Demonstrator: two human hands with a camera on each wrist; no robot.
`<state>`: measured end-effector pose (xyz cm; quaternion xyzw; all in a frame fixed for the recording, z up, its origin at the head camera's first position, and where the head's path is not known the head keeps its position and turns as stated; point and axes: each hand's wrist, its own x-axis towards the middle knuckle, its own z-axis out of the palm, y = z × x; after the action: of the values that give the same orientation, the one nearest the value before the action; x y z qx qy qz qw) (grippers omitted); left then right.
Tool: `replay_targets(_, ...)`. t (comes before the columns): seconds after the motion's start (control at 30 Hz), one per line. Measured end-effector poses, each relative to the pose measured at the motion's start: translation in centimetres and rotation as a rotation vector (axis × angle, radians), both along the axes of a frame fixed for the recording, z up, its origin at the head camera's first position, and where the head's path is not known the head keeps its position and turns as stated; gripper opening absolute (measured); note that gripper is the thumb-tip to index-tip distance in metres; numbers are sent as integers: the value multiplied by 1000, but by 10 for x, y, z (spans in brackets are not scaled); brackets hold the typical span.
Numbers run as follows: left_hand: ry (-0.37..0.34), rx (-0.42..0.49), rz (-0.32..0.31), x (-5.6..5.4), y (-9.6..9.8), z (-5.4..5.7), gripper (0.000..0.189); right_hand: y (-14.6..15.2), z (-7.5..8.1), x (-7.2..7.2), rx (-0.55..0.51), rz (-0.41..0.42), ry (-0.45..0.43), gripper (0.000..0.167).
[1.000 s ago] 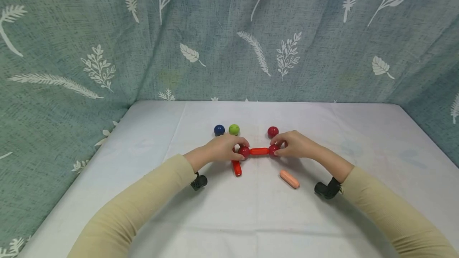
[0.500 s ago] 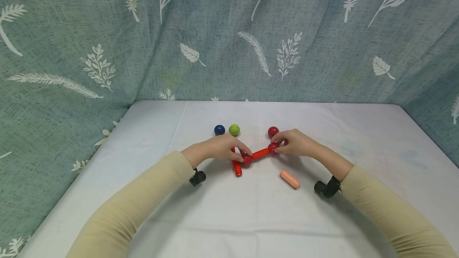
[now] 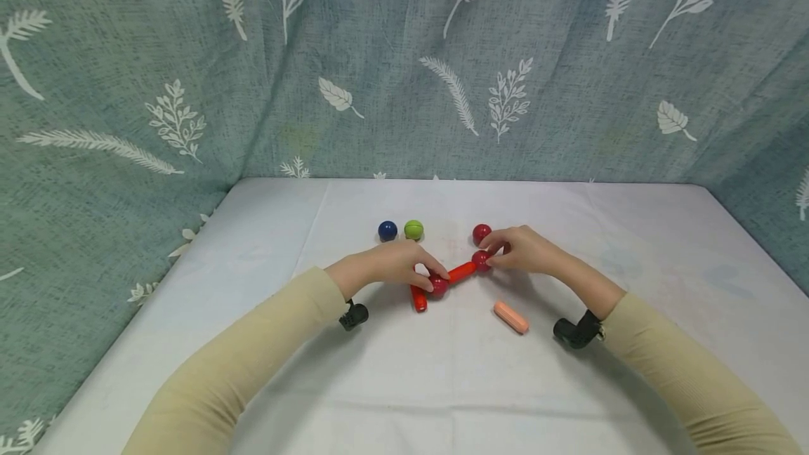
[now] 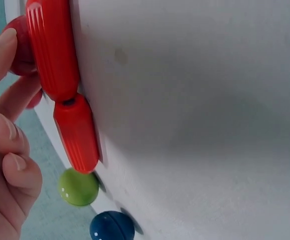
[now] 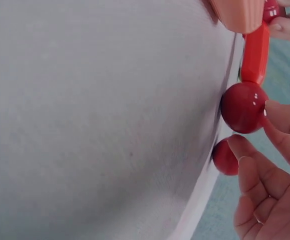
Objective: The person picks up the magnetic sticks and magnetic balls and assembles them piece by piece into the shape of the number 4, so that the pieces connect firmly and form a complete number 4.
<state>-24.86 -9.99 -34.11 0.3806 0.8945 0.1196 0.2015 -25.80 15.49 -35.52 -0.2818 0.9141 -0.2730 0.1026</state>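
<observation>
Seemingly aligning the red rod (image 3: 462, 272) at the worktop (image 3: 354, 399), between left ball (image 3: 439, 287) and right ball (image 3: 482, 260), pinching these in fingers of left hand (image 3: 401, 263) and right hand (image 3: 524, 248) respectively, likely needing steady holding before release.

Leaf-print cloth (image 3: 392, 69) behind white table (image 3: 404, 364)

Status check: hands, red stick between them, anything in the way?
Left hand pinches one red ball, right hand another red ball. Red stick slants between. Possible snag: red rods by left hand.
</observation>
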Motion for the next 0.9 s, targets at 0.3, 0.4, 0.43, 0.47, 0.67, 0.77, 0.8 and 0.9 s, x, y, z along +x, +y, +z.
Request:
replay_targets(0.3, 40, -11, 68, 9, 2, -1, 32, 9, 2, -4, 10, -36, 27, 24)
replay_targets(0.4, 42, 3, 104, 12, 4, -2, 33, 11, 3, -5, 15, -47, 22, 24)
replay_targets(0.43, 40, 12, 119, 13, 5, -2, 33, 11, 3, -4, 15, -48, 21, 24)
replay_targets(0.47, 40, 23, 134, 14, 6, -3, 33, 12, 3, -4, 14, -49, 19, 24)
replay_targets(0.67, 11, 77, 279, 20, 13, -6, 32, 14, 5, 6, 29, -37, -27, 25)
replay_targets(0.77, 14, 88, 342, 23, 17, -7, 32, 16, 6, 14, 48, -35, -59, 26)
replay_targets(0.8, 15, 92, 359, 24, 18, -8, 32, 16, 6, 17, 55, -34, -64, 26)
replay_targets(0.9, 20, 104, 390, 26, 21, -10, 31, 17, 5, 27, 71, -19, -75, 26)
